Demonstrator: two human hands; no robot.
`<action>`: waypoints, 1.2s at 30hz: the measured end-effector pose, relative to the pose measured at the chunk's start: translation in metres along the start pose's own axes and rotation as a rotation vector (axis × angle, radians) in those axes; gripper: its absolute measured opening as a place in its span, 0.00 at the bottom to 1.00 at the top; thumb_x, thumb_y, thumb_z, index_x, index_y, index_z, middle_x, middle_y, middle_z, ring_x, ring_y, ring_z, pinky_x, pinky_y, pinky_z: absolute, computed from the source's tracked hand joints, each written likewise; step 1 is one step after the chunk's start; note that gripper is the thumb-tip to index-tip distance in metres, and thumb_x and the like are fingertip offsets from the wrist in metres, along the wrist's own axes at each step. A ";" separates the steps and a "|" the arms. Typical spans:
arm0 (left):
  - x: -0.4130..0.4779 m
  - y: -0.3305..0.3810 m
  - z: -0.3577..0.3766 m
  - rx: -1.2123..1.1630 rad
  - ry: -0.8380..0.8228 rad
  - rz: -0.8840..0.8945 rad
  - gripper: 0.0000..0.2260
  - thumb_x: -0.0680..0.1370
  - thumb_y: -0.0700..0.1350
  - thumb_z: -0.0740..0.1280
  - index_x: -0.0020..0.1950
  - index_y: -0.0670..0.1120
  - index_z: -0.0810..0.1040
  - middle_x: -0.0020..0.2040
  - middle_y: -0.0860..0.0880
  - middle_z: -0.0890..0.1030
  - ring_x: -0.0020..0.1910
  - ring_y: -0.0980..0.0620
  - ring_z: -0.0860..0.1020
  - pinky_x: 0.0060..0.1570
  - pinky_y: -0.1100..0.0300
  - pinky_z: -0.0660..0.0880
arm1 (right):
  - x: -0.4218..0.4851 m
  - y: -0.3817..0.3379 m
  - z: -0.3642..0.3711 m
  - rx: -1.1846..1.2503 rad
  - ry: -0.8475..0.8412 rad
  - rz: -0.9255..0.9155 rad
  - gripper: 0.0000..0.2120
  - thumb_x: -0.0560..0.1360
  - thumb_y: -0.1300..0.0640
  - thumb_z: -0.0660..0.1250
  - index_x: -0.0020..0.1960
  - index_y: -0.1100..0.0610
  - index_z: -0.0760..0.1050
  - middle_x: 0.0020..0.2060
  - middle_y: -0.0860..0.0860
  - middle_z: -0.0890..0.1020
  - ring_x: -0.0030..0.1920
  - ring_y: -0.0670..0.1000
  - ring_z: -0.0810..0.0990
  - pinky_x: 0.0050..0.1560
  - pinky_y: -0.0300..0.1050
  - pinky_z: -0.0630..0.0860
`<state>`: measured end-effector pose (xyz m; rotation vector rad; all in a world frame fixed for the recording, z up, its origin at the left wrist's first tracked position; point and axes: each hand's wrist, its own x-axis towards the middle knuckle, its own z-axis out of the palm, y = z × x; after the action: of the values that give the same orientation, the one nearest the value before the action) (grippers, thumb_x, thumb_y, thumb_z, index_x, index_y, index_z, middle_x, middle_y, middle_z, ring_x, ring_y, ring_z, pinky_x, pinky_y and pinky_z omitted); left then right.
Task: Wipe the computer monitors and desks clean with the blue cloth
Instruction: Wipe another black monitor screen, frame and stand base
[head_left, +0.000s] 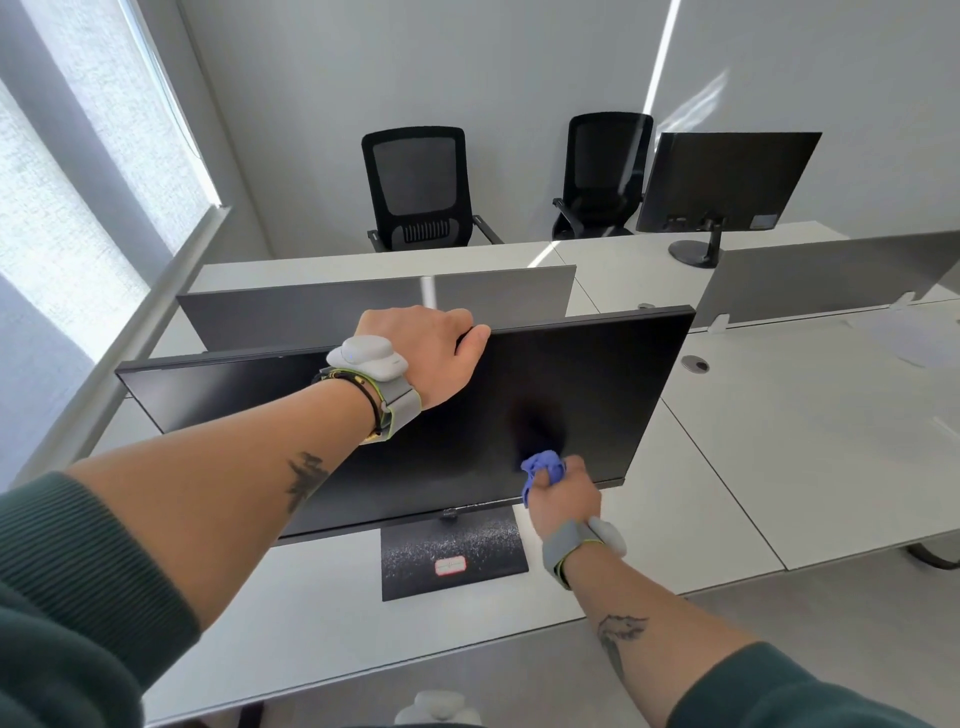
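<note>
Nearest us are our dark green ribbed sleeves (78, 597), pushed up off both forearms. Our left hand (431, 358) reaches across to the wide black flat-screen monitor (597, 395) and grips its top edge, fingers curled over the back and thumb along the rim, wrist slightly raised. Our right hand (566, 499) is closed around the crumpled blue cloth (543, 470), which bunches out past the knuckles and is pressed against the lower right part of the screen, just above the bottom bezel.

To do this step well, we judge that the left hand should brace the panel so it does not rock, while the right sweeps in overlapping passes with light pressure. Flattening the cloth would cover more glass than this tight wad.

The speckled black square stand base (452, 551) looks dusty and, like the white counter (311, 623) beneath it, seems due for a wipe. A second black monitor (727, 176) stands on the far counter, well apart.
</note>
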<state>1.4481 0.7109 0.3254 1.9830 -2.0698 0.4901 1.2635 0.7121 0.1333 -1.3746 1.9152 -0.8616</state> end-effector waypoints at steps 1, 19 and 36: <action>0.000 -0.001 0.000 0.001 0.001 -0.002 0.23 0.83 0.63 0.44 0.41 0.50 0.67 0.31 0.52 0.74 0.31 0.49 0.74 0.33 0.59 0.66 | 0.002 0.002 -0.002 -0.030 -0.010 -0.003 0.05 0.79 0.56 0.61 0.47 0.57 0.68 0.32 0.49 0.75 0.36 0.57 0.76 0.38 0.44 0.70; -0.002 -0.003 0.002 -0.032 0.020 0.006 0.21 0.83 0.63 0.45 0.41 0.51 0.67 0.32 0.53 0.74 0.32 0.49 0.74 0.32 0.59 0.62 | -0.028 -0.033 0.018 0.051 0.009 -0.199 0.11 0.78 0.51 0.67 0.50 0.54 0.65 0.32 0.48 0.76 0.31 0.52 0.76 0.32 0.42 0.70; -0.002 -0.002 0.002 -0.039 0.011 0.028 0.21 0.83 0.63 0.44 0.42 0.52 0.68 0.33 0.53 0.75 0.33 0.49 0.75 0.32 0.59 0.62 | -0.053 -0.035 0.055 -0.079 -0.219 -0.255 0.10 0.78 0.50 0.66 0.49 0.54 0.67 0.34 0.48 0.76 0.33 0.51 0.76 0.33 0.41 0.70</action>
<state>1.4508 0.7119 0.3228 1.9284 -2.0866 0.4611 1.3410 0.7463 0.1345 -1.7124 1.6475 -0.7232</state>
